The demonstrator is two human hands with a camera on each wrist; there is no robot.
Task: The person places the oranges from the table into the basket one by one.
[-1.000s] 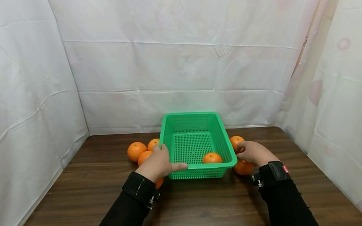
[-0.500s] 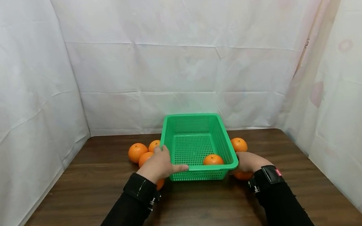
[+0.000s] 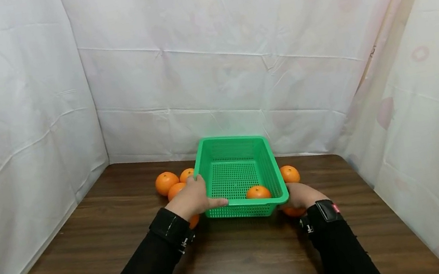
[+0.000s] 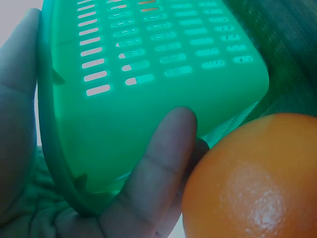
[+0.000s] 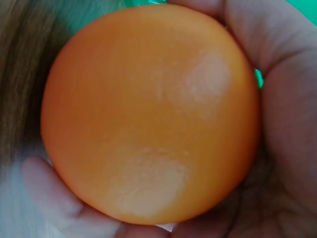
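Observation:
My left hand grips the near left corner of a green plastic basket, its thumb along the rim. In the left wrist view fingers press the basket's slotted wall, and an orange lies close beside them. At the basket's right side my right hand holds an orange, with fingers curled round it in the right wrist view. From the head this orange is mostly hidden under the hand. Inside the basket one orange sits near the front wall.
Several oranges lie on the dark wooden table left of the basket, some partly behind my left hand. Another orange rests right of the basket, beyond my right hand. White cloth hangs behind the table and along both sides.
My right hand has shifted down and left from beside the farther right orange to the nearer one, and now holds it. My left hand and the basket stay in place.

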